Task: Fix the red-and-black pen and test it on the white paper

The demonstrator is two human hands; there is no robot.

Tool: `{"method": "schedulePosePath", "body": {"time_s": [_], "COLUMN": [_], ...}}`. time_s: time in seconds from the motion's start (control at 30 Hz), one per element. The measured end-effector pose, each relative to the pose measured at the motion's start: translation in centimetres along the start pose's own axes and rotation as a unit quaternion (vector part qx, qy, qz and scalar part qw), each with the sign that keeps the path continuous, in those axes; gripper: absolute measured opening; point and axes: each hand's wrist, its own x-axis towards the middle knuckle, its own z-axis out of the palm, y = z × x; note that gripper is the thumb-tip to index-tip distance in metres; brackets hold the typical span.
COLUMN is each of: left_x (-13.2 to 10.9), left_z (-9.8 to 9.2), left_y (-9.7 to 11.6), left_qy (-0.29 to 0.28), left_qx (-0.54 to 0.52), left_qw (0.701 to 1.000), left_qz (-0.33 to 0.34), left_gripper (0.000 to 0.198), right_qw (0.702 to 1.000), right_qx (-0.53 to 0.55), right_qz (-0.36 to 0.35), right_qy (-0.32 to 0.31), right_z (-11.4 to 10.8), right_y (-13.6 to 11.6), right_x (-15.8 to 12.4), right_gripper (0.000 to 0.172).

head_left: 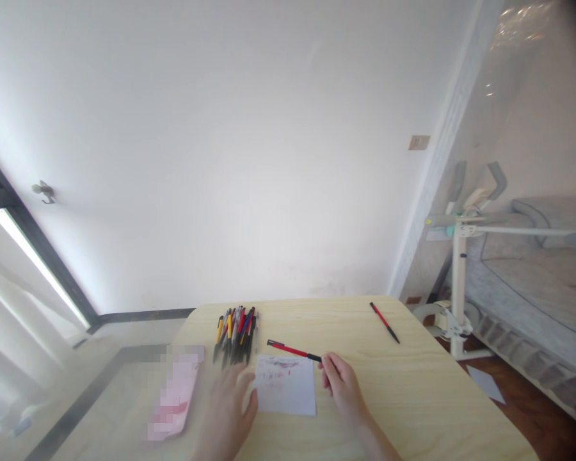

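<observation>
My right hand [338,384] pinches a red and black pen [295,349] by its black end, the pen pointing left over the top edge of a white paper [288,390]. Dark and reddish scribbles mark the upper part of that paper. At the paper's left edge, my left hand [230,403] has its fingers apart, thumb near the sheet, just below a bunch of pens [235,333] in black, red, yellow and blue. Another red and black pen [384,323] lies alone at the right of the table.
The pale wooden table [413,397] stands against a white wall. A pink, pixelated object [175,397] lies at its left edge. An exercise machine [459,275] and a grey sofa [537,269] are at the right, a white curtain [19,339] at the left.
</observation>
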Motion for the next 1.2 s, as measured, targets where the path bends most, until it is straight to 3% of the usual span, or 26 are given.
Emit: {"method": "schedulePosePath", "body": {"time_s": [0.07, 0.2, 0.37, 0.47, 0.53, 0.6, 0.67, 0.73, 0.87, 0.97, 1.2], "left_x": [-0.7, -1.4, -0.8, -0.1, 0.6, 1.3, 2.1, 2.8, 3.7, 3.9, 3.3], "left_z": [1.2, 2.3, 2.6, 2.7, 2.7, 2.9, 3.3, 3.9, 4.9, 5.3, 6.0], "left_y": [1.9, 4.1, 4.5, 4.2, 4.5, 5.2, 6.0, 6.8, 7.3, 7.1, 6.5], "left_qy": [-0.028, -0.046, -0.011, 0.027, 0.024, 0.002, -0.016, -0.012, 0.016, 0.004, -0.004], "left_qx": [-0.036, -0.057, -0.114, -0.222, -0.328, -0.441, -0.528, -0.576, -0.608, -0.636, -0.708], "left_qw": [0.998, 0.994, 0.990, 0.974, 0.942, 0.884, 0.824, 0.784, 0.749, 0.731, 0.652], "left_qz": [0.050, 0.075, 0.076, 0.020, -0.064, -0.153, -0.203, -0.231, -0.262, -0.248, -0.269], "left_gripper": [0.020, 0.029, 0.035, 0.030, 0.027, 0.031, 0.037, 0.038, 0.041, 0.042, 0.037], "right_qw": [1.000, 1.000, 0.999, 0.999, 0.999, 0.999, 0.999, 0.998, 0.996, 0.994, 0.990], "right_qx": [0.007, 0.021, 0.034, 0.045, 0.047, 0.042, 0.030, 0.015, -0.016, -0.045, -0.091], "right_qz": [0.000, -0.006, 0.006, 0.008, 0.007, 0.002, -0.006, -0.018, -0.040, -0.058, -0.076], "right_qy": [0.001, 0.007, 0.007, 0.003, -0.004, -0.018, -0.038, -0.063, -0.084, -0.075, -0.080], "right_z": [0.0, 0.0, 0.1, 0.2, 0.2, 0.3, 0.4, 0.4, 0.4, 0.3, 0.1], "right_y": [0.1, 0.3, 0.2, 0.0, -0.2, -0.5, -0.7, -0.8, -1.2, -1.5, -2.1], "right_x": [0.0, 0.1, 0.1, 0.1, 0.0, -0.1, -0.2, -0.3, -0.4, -0.4, -0.5], "right_gripper": [0.043, 0.043, 0.046, 0.044, 0.043, 0.043, 0.044, 0.044, 0.042, 0.040, 0.035]}}
